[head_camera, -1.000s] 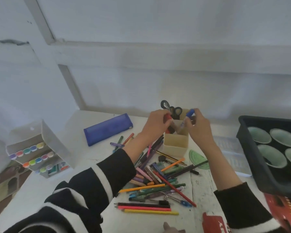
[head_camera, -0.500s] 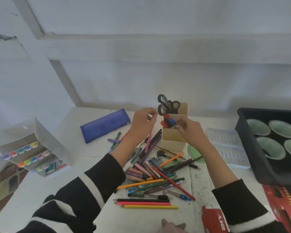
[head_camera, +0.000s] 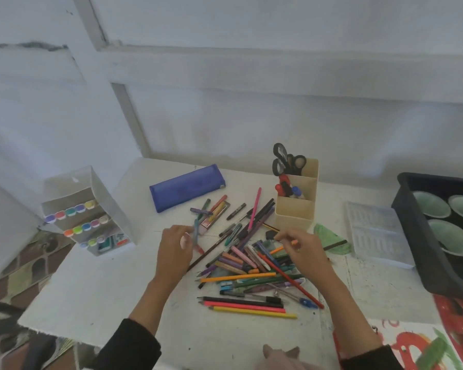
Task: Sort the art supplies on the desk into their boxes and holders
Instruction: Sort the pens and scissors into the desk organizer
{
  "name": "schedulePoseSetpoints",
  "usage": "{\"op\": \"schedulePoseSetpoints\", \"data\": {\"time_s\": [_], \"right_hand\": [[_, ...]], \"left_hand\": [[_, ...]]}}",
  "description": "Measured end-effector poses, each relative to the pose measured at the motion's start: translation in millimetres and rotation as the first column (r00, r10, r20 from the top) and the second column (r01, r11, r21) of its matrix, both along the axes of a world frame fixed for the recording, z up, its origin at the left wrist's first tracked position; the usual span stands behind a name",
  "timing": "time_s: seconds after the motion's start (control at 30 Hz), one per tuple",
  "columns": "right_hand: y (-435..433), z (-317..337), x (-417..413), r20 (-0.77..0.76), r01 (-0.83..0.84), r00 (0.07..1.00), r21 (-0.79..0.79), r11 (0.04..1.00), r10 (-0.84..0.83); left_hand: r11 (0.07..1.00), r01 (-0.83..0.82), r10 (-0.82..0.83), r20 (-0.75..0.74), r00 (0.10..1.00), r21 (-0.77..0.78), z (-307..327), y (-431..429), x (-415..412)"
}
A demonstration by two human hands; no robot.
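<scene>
Over on the left of the desk (head_camera: 104,284) stands a marker box (head_camera: 86,212), with a blue pencil case (head_camera: 187,186) behind. The left hand (head_camera: 174,249) hovers with its curled fingers (head_camera: 186,228) at a blurred teal pen (head_camera: 196,231); I cannot tell whether they grip it. Over the pile of pencils (head_camera: 251,271), the right hand (head_camera: 302,249) pinches an orange pencil (head_camera: 278,248). Behind it a beige holder (head_camera: 296,209) keeps scissors (head_camera: 286,160). A black tray (head_camera: 412,217) sits far right.

view: head-worn, wide-angle | faces forward-down onto desk (head_camera: 104,289), wall (head_camera: 278,116) behind | near | no second view
</scene>
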State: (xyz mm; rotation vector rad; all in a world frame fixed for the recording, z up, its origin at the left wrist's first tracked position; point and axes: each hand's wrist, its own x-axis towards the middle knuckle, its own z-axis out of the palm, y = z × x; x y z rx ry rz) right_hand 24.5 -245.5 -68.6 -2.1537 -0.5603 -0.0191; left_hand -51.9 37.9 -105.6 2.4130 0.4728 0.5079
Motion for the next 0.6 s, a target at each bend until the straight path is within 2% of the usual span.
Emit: {"op": "schedulePoseSetpoints", "data": {"time_s": [0.07,0.13,0.23,0.37,0.6], "right_hand": [[12.7,-4.8,-10.4,-0.039,-0.055,0.998,-0.043,0.998,0.053],[19.9,-3.6,-14.8,-0.073,-0.099,0.993,-0.09,0.991,0.093],[35.4,-1.6,-19.7,-0.071,-0.171,0.984,-0.147,0.974,0.162],[58.3,-6.7,-28.0,-0.05,-0.261,0.965,-0.278,0.925,0.257],[112.4,1.2,-10.4,-0.052,-0.31,0.95,-0.288,0.906,0.308]], "left_hand": [[0.991,-0.026,0.035,-0.059,0.998,0.135,-23.4,3.4,-29.1],[0.981,-0.06,0.072,-0.061,0.996,0.186,-35.6,-0.9,-45.8],[0.983,-0.092,0.1,-0.039,0.994,0.159,-37.7,-4.4,-54.1],[0.984,-0.082,0.099,-0.108,0.989,0.158,-37.6,-5.5,-55.5],[0.977,-0.123,0.147,-0.127,0.981,0.175,-29.7,-6.8,-56.1]]}}
